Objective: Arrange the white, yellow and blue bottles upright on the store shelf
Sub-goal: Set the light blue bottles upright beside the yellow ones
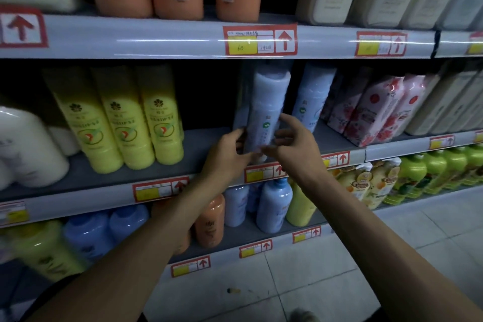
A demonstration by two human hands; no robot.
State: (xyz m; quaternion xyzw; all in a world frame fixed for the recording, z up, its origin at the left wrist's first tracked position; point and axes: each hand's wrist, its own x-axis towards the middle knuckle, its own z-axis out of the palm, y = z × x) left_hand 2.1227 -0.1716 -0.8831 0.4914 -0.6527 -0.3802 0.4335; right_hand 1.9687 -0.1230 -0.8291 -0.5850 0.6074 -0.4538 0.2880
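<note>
A: Middle shelf point(91, 191), far left: white bottles point(26, 149), cut by the frame edge and blurred; possibly lying over, not readable. Next along, three yellow bottles point(125, 123) upright in a row, labels forward. Judged finished.

B: Centre?

A: Bare gap right of the yellow row. Then left grip point(230, 154), fingers curled round the lower side of a blue bottle point(266, 110). Right grip point(292, 141) pinching the same bottle from the other side. Bottle near vertical at the shelf front, smeared by motion, base hidden behind fingers.

B: Remaining?

A: By judgement, seating this one, then checking the white lot. Second blue bottle point(313, 97) upright just to the right, floral packs point(371, 112) beyond.

B: Clearance?

A: Tight overhead, cap close under the upper shelf lip point(183, 39). Tight rightward against the blue neighbour. Open room leftward into the gap. Front edge just below both grips.
</note>
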